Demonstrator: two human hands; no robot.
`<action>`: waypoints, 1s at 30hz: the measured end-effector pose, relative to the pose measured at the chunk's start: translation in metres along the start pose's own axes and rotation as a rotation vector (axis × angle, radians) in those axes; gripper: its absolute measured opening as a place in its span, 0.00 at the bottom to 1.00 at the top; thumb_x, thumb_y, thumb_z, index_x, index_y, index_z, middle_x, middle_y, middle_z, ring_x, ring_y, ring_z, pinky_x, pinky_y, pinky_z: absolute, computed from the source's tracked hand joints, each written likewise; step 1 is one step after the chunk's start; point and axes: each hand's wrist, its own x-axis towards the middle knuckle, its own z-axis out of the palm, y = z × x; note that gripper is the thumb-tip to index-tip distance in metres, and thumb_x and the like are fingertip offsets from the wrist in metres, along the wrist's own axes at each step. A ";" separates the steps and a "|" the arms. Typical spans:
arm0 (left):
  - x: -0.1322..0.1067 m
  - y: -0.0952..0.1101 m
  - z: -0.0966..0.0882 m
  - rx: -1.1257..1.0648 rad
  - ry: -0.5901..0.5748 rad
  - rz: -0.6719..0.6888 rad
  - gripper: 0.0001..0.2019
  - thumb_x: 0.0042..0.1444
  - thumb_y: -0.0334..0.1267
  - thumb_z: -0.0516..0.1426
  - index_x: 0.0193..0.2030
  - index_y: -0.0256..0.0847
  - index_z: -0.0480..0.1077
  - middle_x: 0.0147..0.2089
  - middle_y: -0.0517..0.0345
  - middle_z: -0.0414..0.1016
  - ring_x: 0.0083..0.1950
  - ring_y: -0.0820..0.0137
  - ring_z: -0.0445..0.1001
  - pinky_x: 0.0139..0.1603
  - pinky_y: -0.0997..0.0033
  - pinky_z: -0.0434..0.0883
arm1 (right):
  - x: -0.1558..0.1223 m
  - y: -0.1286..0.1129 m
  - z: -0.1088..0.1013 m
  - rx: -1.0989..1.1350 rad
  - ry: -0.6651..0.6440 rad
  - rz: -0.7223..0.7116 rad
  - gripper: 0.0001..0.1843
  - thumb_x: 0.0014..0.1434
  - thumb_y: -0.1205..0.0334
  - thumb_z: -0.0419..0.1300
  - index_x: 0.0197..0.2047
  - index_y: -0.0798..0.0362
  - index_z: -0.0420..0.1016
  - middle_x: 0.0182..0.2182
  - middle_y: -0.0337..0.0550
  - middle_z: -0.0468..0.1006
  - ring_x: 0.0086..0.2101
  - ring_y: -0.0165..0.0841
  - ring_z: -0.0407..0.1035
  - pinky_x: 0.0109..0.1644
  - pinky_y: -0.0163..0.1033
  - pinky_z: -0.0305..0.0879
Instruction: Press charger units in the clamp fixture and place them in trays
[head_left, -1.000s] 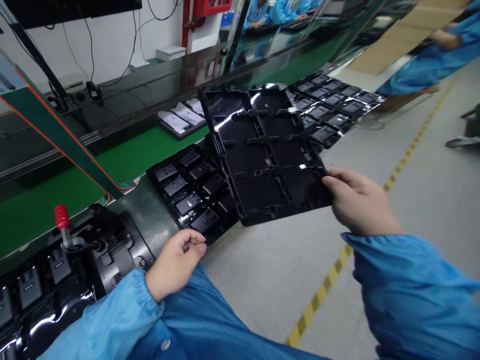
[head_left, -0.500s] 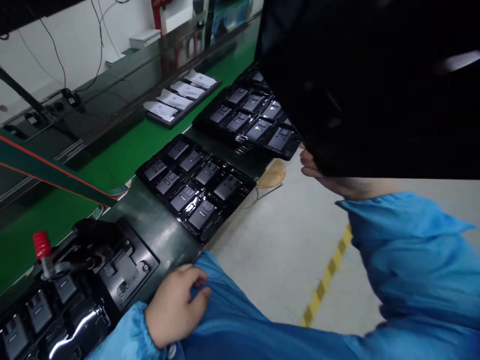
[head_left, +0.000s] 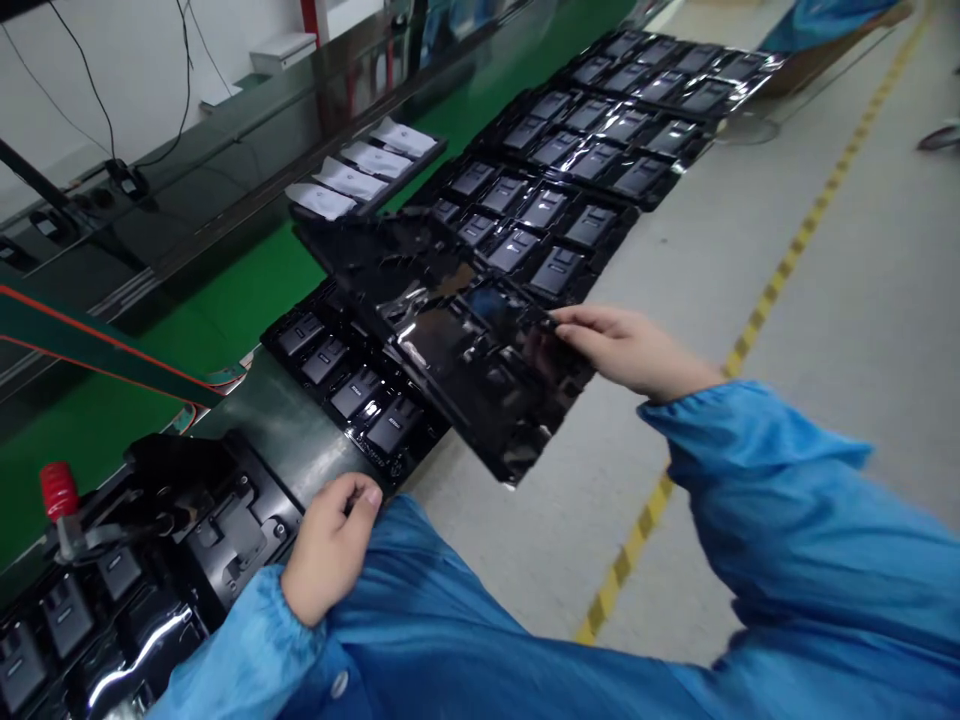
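Note:
My right hand (head_left: 622, 350) pinches the right edge of a glossy black plastic tray (head_left: 495, 370). That tray is tilted above the bench and covers part of another black tray (head_left: 349, 455), which holds dark grey battery-like packs (head_left: 356, 392). Behind the raised tray, more filled trays (head_left: 600, 165) run in a row toward the back right. At the bench edge, close to the nearer filled tray, my left hand (head_left: 330, 545) is loosely closed, with nothing visible in its fingers. A black metal fixture (head_left: 236, 530) lies left of it, beside a clamp with a red handle (head_left: 58, 490).
Another tray of packs (head_left: 67, 620) is at the lower left. Pale wrapped items (head_left: 352, 180) lie in a tray on the green surface (head_left: 255, 250). A dark green strap-like band (head_left: 97, 345) crosses the left side. Yellow-black tape (head_left: 645, 525) marks the floor.
The black tray has come down and left from high in front of the camera, uncovering the row of filled trays. My left hand has moved slightly left and its fingers have drawn closer together.

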 end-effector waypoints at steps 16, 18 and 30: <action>0.088 -0.032 0.006 -0.119 0.332 -0.154 0.19 0.64 0.54 0.59 0.29 0.45 0.62 0.25 0.63 0.72 0.31 0.67 0.76 0.34 0.69 0.64 | 0.028 -0.028 0.069 -0.479 -0.136 -0.338 0.25 0.70 0.54 0.51 0.60 0.58 0.79 0.52 0.58 0.84 0.52 0.50 0.81 0.59 0.55 0.79; 0.092 -0.036 0.004 -0.158 0.352 -0.157 0.19 0.64 0.55 0.59 0.29 0.45 0.63 0.25 0.63 0.72 0.30 0.67 0.78 0.34 0.69 0.65 | 0.031 -0.033 0.072 -0.472 -0.137 -0.316 0.25 0.70 0.54 0.52 0.60 0.58 0.79 0.54 0.59 0.84 0.53 0.51 0.80 0.60 0.57 0.78; 0.105 -0.046 -0.001 -0.269 0.492 -0.175 0.20 0.63 0.48 0.64 0.55 0.39 0.68 0.50 0.48 0.79 0.42 0.67 0.80 0.48 0.66 0.74 | 0.045 -0.026 0.092 -0.021 -0.146 -0.050 0.23 0.64 0.50 0.59 0.59 0.49 0.79 0.52 0.50 0.85 0.52 0.46 0.81 0.63 0.54 0.77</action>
